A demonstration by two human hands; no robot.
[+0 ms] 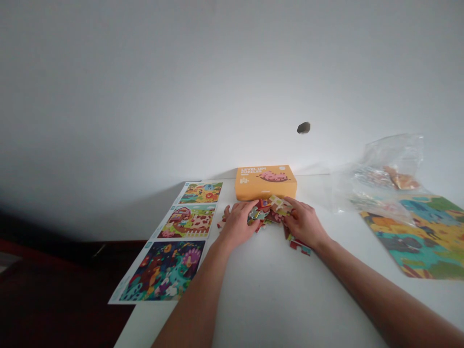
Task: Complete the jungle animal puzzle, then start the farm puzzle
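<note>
A heap of colourful jigsaw puzzle pieces (266,215) lies on the white table between my two hands. My left hand (238,223) is curled at the heap's left side, its thumb and fingers closed around some pieces. From the right, my right hand (303,223) grips a pale green and tan puzzle piece (280,205) by its edge. Below the right hand lies a loose red and teal piece (300,247). More pieces show partly behind the left hand. The palms hide some of the heap.
An orange puzzle box (266,182) stands behind the heap, against the white wall. On the left lies a sheet with three printed pictures (186,221), reaching past the table's edge. To the right are an assembled puzzle (420,241) and clear plastic bags (389,169) with pieces.
</note>
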